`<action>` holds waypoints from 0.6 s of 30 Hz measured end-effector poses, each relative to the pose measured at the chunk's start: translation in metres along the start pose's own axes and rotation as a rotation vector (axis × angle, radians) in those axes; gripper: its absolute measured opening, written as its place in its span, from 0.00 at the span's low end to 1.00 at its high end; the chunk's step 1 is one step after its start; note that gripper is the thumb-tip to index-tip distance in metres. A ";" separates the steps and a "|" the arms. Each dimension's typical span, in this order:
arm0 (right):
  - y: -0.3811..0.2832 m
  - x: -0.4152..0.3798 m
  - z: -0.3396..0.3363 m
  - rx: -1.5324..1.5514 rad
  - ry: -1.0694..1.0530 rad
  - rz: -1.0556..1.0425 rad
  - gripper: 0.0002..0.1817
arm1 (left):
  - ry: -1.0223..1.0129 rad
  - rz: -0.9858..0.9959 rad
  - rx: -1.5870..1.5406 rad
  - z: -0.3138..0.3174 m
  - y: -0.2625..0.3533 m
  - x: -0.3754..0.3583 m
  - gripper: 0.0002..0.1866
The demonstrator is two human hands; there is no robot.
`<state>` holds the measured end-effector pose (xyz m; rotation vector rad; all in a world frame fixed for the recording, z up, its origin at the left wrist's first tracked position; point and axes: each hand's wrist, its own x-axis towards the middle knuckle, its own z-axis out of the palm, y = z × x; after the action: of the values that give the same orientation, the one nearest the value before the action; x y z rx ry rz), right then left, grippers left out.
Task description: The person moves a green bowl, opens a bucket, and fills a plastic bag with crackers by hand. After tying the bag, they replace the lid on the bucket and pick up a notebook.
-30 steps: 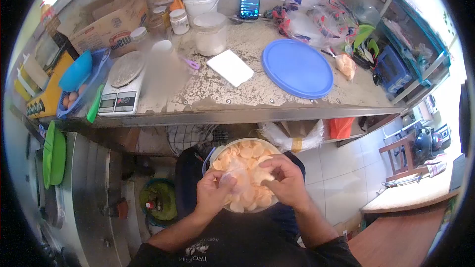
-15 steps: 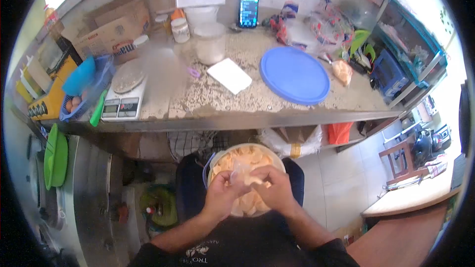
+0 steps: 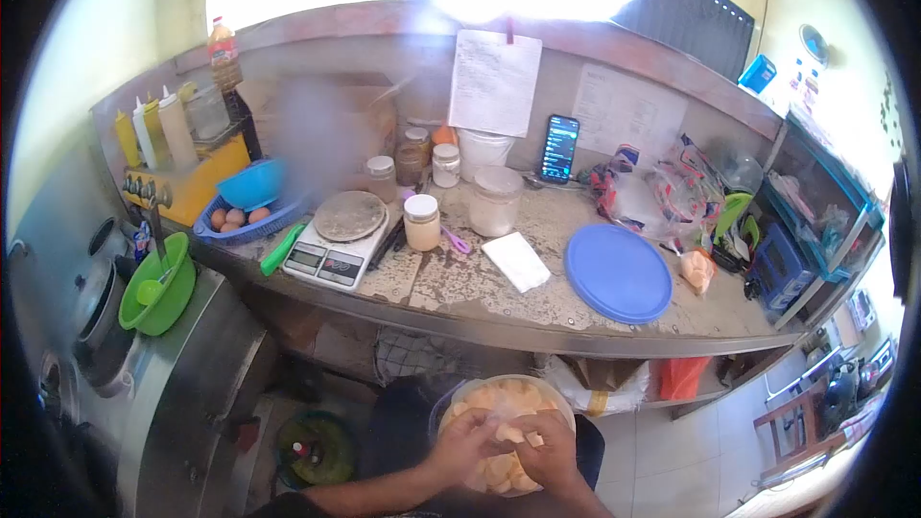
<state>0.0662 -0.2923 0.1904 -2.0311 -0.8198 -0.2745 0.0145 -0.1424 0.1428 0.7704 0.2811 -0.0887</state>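
Note:
A round tub [image 3: 570, 407] sits on my lap below the counter, filled with pale orange, wrapped-looking lumps [image 3: 504, 391]. Above these, my left hand [image 3: 459, 448] pinches a small clear plastic bag [image 3: 516, 435] with something pale orange in it. My right hand [image 3: 549, 453] is closed on the same bag from the other side, fingertips close to those of the left. The fingers partly hide the bag and the tub's middle. On the counter lies a blue round lid [image 3: 619, 273], with a similar pale orange bag [image 3: 697, 270] to its right.
A kitchen scale [image 3: 341, 245], a green-handled knife [image 3: 281, 249], a jar [image 3: 422, 223], a white container [image 3: 495, 201] and a folded white paper [image 3: 516, 262] stand or lie on the counter. A phone [image 3: 559, 149] leans at the back. A green basin [image 3: 158, 285] is left.
My view has tilted up and shifted left, so the counter, tub and hands appear lower and further right. Both hands stay over the tub, still holding the small bag.

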 end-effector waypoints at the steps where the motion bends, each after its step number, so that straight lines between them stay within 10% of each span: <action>1: -0.001 -0.002 0.002 0.006 -0.005 -0.008 0.13 | 0.007 0.009 -0.001 0.002 0.003 -0.003 0.12; 18: -0.025 0.002 -0.009 -0.319 -0.321 0.092 0.16 | -0.046 0.123 0.358 0.004 0.004 -0.014 0.19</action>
<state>0.0528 -0.2891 0.2132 -2.4467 -0.9195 -0.0250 0.0026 -0.1425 0.1525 1.1378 0.1746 -0.0401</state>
